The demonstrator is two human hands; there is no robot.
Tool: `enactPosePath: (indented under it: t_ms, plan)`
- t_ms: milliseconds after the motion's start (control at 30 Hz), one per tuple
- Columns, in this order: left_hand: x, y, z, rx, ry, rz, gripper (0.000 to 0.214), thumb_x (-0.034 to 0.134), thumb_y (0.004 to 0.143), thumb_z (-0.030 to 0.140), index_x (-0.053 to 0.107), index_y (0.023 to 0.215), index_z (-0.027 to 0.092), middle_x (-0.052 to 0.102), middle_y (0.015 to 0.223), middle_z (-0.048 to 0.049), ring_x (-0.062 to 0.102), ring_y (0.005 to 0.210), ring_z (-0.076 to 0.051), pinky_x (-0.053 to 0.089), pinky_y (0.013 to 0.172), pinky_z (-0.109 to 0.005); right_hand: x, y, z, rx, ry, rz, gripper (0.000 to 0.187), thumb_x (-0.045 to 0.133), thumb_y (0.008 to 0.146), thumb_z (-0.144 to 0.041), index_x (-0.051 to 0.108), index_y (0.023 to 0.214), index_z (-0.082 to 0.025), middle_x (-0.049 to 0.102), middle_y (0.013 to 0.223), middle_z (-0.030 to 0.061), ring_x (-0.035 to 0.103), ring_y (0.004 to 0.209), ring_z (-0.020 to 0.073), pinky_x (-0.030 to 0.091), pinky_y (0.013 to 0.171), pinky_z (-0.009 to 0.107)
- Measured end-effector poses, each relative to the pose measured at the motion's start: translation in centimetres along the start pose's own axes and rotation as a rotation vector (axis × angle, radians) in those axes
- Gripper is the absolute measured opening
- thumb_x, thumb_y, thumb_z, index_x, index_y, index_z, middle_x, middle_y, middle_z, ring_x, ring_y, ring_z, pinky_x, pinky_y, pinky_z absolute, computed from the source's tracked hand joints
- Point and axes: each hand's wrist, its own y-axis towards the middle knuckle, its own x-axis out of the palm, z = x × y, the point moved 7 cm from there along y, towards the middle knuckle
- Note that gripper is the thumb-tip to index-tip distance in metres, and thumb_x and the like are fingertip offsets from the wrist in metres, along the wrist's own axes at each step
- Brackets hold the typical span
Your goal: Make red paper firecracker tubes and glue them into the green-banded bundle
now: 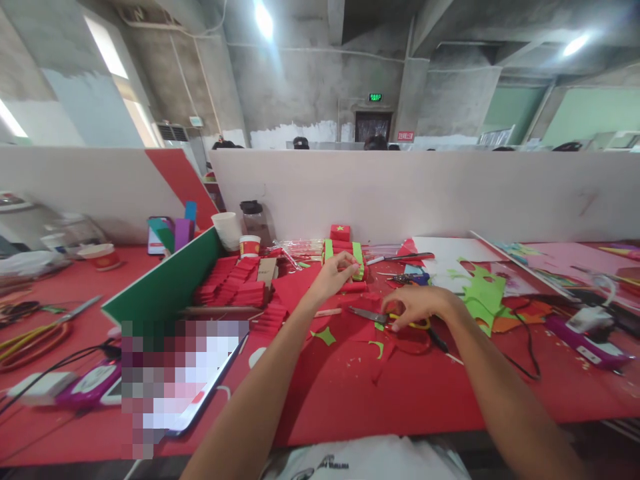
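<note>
My left hand (pixel 336 275) is over the middle of the red table, thumb and fingers pinched together. What the pinch holds, if anything, is too small to make out. Just behind it is a red paper piece with bright green strips (pixel 357 257). My right hand (pixel 417 303) is curled over a pair of scissors (pixel 367 315) with yellow and red handles, its fingers around the part near the pivot. The blades point left, above red paper. Green paper scraps (pixel 325 335) lie in front of the hands.
Stacked red folded pieces (pixel 240 280) lie at left beside a green divider (pixel 165 287). A tablet (pixel 210 380) is nearer me. Cups (pixel 250 246) and a dark-lidded bottle (pixel 253 220) stand behind. Green cut paper (pixel 483 293) and a purple power strip (pixel 587 343) lie right.
</note>
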Motion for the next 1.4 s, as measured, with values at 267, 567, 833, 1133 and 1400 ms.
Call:
enactPosePath:
  t_ms: [267,567,833,1133,1400]
  plan:
    - [1.3,0.0,0.3,0.173,0.235,-0.132,0.015,0.064,0.085,0.032,0.065,0.089,0.017,0.063,0.090,-0.0028,0.054,0.071,-0.011,0.043,0.065,-0.022,-2.4,1.5,-1.0,-0.157,0.624,0.405,0.041,0.053,0.092,-0.055,0.064,0.114,-0.022,0.073,0.093,0.0069,0.069,0.073,0.0191,0.047,0.057,0.026]
    - [0.3,0.1,0.4,0.288,0.264,-0.135,0.009,0.069,0.083,0.027,0.071,0.086,0.018,0.061,0.099,-0.0064,0.058,0.090,-0.015,0.048,0.079,-0.028,-0.5,4.3,0.1,-0.162,1.249,0.543,0.034,0.081,0.072,-0.039,0.069,0.099,-0.022,0.070,0.088,0.0018,0.067,0.074,0.0146,0.048,0.055,0.021]
    - [1.5,-0.2,0.2,0.284,0.262,-0.232,0.007,0.066,0.084,0.021,0.072,0.087,0.018,0.060,0.100,-0.0066,0.058,0.086,-0.014,0.050,0.080,-0.029,-0.9,4.3,0.7,-0.216,1.233,0.570,0.030,0.083,0.070,-0.034,0.069,0.093,-0.022,0.068,0.089,-0.0001,0.063,0.075,0.0123,0.048,0.061,0.022]
    - [0.4,0.2,-0.6,0.193,0.410,-0.112,0.022,0.062,0.086,0.025,0.066,0.107,0.019,0.064,0.110,-0.0065,0.059,0.082,-0.014,0.051,0.074,-0.027,-1.8,3.8,0.9,-0.289,1.166,0.654,0.033,0.079,0.068,-0.023,0.065,0.098,-0.023,0.071,0.092,0.0019,0.065,0.083,0.0158,0.051,0.075,0.030]
    - [0.5,-0.2,-3.8,0.119,1.033,-0.186,0.026,0.057,0.088,0.024,0.060,0.113,0.018,0.067,0.113,-0.0105,0.062,0.104,-0.025,0.049,0.087,-0.034,-2.9,3.2,2.9,-0.184,1.038,0.816,0.034,0.075,0.066,-0.018,0.064,0.099,-0.021,0.072,0.088,0.0028,0.066,0.081,0.0166,0.050,0.074,0.029]
